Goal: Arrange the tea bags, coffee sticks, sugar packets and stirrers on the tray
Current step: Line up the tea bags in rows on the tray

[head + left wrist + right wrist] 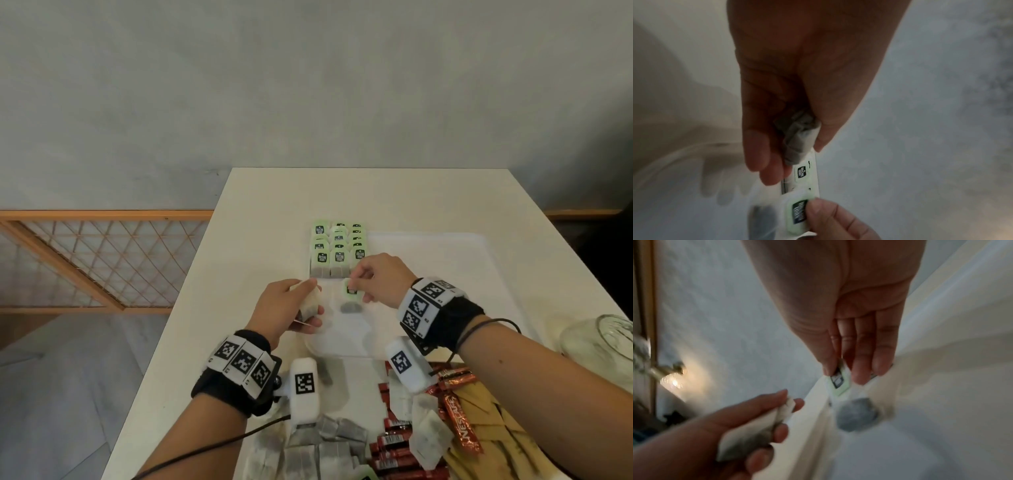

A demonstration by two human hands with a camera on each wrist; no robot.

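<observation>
White worktop [260, 205] is seen carrying a white plastic tray [428, 260]. Over its near-left corner, a green-tagged paper tea bag [351, 298] is pinched by the right grip [373, 277]; crumpled tea bags [310, 303] are clutched in the left grip [287, 308].

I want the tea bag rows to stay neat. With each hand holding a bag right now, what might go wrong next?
1. The right hand pinches its tea bag only by the green tag; the pouch dangles and may land crooked.
2. That hand hovers just beside the arranged rows on the tray and could nudge them.
3. The left hand grips a crumpled bag whose tag hangs loose and may snag.
</observation>
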